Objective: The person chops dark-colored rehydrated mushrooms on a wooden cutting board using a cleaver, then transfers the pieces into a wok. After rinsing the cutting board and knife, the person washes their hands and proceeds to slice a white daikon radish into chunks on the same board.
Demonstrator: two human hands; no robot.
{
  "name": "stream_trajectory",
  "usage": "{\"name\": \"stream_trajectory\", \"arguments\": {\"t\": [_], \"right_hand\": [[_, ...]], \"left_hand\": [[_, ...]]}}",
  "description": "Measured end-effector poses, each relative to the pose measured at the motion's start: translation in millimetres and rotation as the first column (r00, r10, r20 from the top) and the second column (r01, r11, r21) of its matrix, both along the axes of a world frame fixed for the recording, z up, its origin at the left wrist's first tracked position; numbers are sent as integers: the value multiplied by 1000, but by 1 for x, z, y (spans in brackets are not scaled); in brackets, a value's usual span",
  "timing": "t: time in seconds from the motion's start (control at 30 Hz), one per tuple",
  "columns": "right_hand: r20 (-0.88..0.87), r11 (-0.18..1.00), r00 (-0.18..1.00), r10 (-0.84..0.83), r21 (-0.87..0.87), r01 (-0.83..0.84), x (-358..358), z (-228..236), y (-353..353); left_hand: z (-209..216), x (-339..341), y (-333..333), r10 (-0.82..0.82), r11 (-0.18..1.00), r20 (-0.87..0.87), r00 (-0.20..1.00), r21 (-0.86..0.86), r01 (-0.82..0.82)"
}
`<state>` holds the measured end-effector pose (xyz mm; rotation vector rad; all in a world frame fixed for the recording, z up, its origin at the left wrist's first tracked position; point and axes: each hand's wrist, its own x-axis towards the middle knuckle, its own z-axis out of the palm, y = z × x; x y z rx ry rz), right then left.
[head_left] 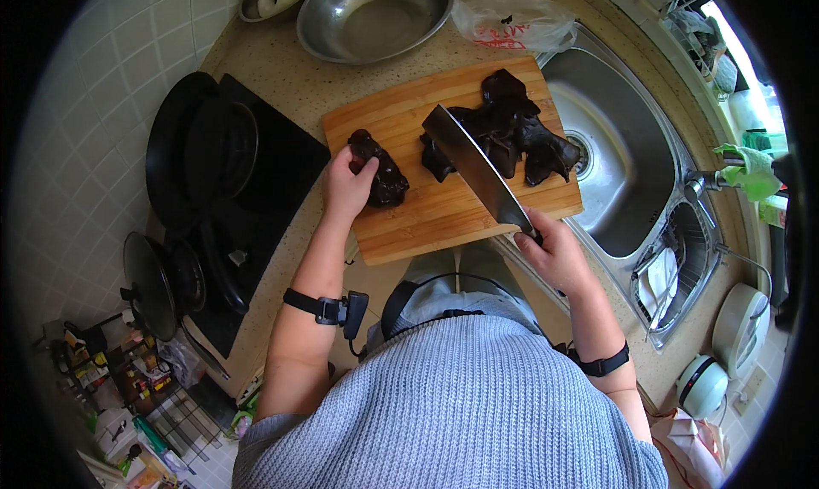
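My right hand is closed round the handle of a cleaver. Its broad blade slants up and left across the wooden cutting board. At the board's left side, my left hand pinches a clump of dark, glossy wood ear mushroom, thumb on top. A larger heap of wood ear mushrooms lies at the board's right, partly behind the blade. Between the held clump and the blade is a gap of bare wood.
A steel bowl and a plastic bag stand beyond the board. To the right is a steel sink with a drain basket. A black wok sits on the dark cooktop at left.
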<state>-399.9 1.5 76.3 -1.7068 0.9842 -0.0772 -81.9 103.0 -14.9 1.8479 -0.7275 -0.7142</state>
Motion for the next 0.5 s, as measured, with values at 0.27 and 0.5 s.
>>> {"name": "stream_trajectory", "arguments": {"t": [0.27, 0.5], "right_hand": [[15, 1000, 1000, -9, -5, 9, 0, -2, 2], [21, 1000, 1000, 20, -13, -20, 1, -2, 3]], "left_hand": [[7, 12, -3, 159, 986, -339, 927, 6, -168], [14, -17, 3, 363, 900, -773, 521, 147, -410]]}}
